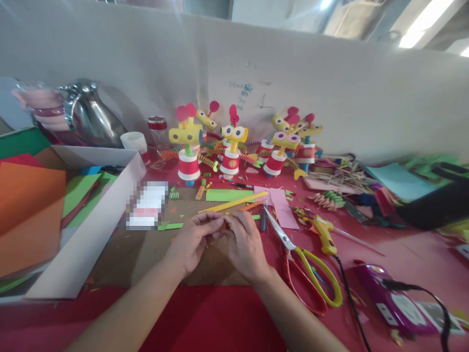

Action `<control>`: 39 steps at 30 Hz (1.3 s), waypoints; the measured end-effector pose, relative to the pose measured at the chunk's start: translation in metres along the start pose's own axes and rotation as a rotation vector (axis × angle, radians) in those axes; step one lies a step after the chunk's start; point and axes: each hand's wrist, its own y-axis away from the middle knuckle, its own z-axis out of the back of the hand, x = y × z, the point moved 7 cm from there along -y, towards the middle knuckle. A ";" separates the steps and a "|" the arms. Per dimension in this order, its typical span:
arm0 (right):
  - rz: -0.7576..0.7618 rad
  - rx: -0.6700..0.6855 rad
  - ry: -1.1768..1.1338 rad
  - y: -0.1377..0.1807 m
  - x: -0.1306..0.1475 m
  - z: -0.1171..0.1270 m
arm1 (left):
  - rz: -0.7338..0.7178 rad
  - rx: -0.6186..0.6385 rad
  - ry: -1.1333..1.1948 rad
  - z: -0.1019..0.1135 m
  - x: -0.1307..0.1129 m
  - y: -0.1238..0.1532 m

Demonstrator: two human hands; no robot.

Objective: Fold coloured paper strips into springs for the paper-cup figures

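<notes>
My left hand [194,239] and my right hand [244,244] meet above a brown board [157,259], their fingertips pinched together. A trace of orange shows between the fingers, but what they hold is mostly hidden. Just beyond the fingers lie a yellow paper strip [238,200], a light green paper piece [223,195] and a pink paper strip [284,209]. Scissors [287,239] with one yellow and one red handle lie open to the right of my right hand. A yellow glue gun [324,234] rests farther right.
Several paper-cup figures [230,161] with folded-paper arms stand at the back. A white box [98,230] of coloured paper is on the left, near a metal jug [91,115]. At right are a purple device [395,298], a black cable [346,283] and a heap of scraps.
</notes>
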 end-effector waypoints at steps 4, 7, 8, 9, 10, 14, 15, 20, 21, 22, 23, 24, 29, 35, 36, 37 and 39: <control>-0.007 0.016 0.016 -0.002 0.002 0.000 | -0.013 0.004 -0.027 0.002 -0.001 -0.001; -0.081 0.023 -0.084 -0.003 0.001 0.001 | -0.012 0.010 -0.047 0.004 -0.001 -0.001; -0.118 0.024 -0.129 -0.004 0.000 0.002 | -0.009 0.007 -0.045 0.004 -0.002 -0.001; -0.155 0.027 -0.171 -0.004 -0.001 0.003 | -0.007 0.002 -0.040 0.004 -0.002 -0.001; -0.185 0.029 -0.206 -0.005 -0.002 0.004 | -0.003 -0.002 -0.034 0.004 -0.003 0.000; -0.204 0.059 -0.264 -0.008 0.000 0.007 | 0.033 0.020 -0.016 0.003 -0.004 0.000; -0.196 0.072 -0.263 -0.009 0.001 0.008 | 0.042 0.035 -0.014 0.002 -0.003 0.000; -0.154 0.111 -0.256 -0.012 -0.001 0.010 | 0.049 0.069 -0.015 0.003 -0.003 -0.001; -0.139 0.107 -0.253 -0.013 -0.001 0.011 | 0.049 0.064 -0.016 0.004 -0.003 -0.001; -0.123 0.096 -0.245 -0.013 -0.001 0.013 | 0.049 0.064 -0.015 0.003 -0.003 0.000; -0.107 0.084 -0.233 -0.014 -0.001 0.014 | 0.051 0.069 -0.010 0.003 -0.002 0.000; -0.094 0.070 -0.220 -0.014 -0.001 0.015 | 0.061 0.080 -0.001 0.001 -0.002 0.000; -0.068 0.046 -0.227 -0.011 -0.001 0.012 | 0.160 0.113 0.062 -0.002 0.008 0.001; -0.042 0.035 -0.253 -0.005 0.003 0.008 | 0.181 0.132 0.142 -0.002 0.015 -0.001; -0.033 0.032 -0.252 -0.005 0.004 0.008 | 0.178 0.142 0.150 -0.003 0.015 -0.001; -0.025 0.027 -0.251 -0.005 0.004 0.008 | 0.175 0.153 0.155 -0.004 0.016 -0.001; -0.008 0.016 -0.249 -0.005 0.005 0.008 | 0.165 0.167 0.147 -0.004 0.016 0.000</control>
